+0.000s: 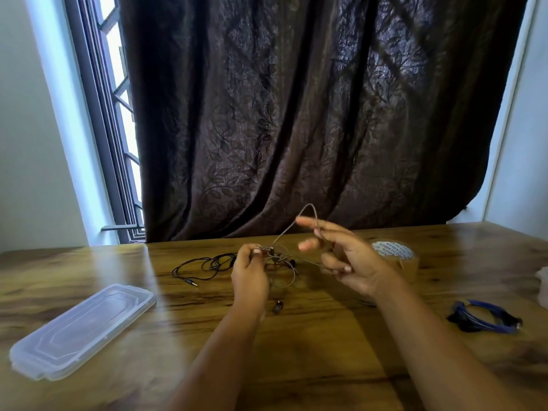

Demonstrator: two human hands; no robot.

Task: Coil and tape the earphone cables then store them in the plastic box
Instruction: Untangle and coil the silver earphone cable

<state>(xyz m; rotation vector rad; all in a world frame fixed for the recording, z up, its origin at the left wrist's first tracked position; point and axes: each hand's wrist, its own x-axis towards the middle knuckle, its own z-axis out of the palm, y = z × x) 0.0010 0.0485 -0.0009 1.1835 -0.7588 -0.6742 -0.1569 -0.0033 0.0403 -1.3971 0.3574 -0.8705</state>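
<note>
My left hand (250, 275) pinches a grey-brown earphone cable (284, 232) above the middle of the wooden table (326, 351). My right hand (341, 259) holds the same cable, which loops over its raised fingers. An earbud (278, 307) of this cable hangs down near the table below my left hand. A black earphone cable (207, 266) lies tangled on the table just left of my hands, its plug (191, 282) pointing right. The clear plastic box (83, 329) lies with its lid on at the front left.
A roll of brown tape (397, 256) stands behind my right hand. A blue and black cable bundle (486, 317) lies at the right. Something clear (544, 287) shows at the right edge. A dark curtain (296, 114) hangs behind the table.
</note>
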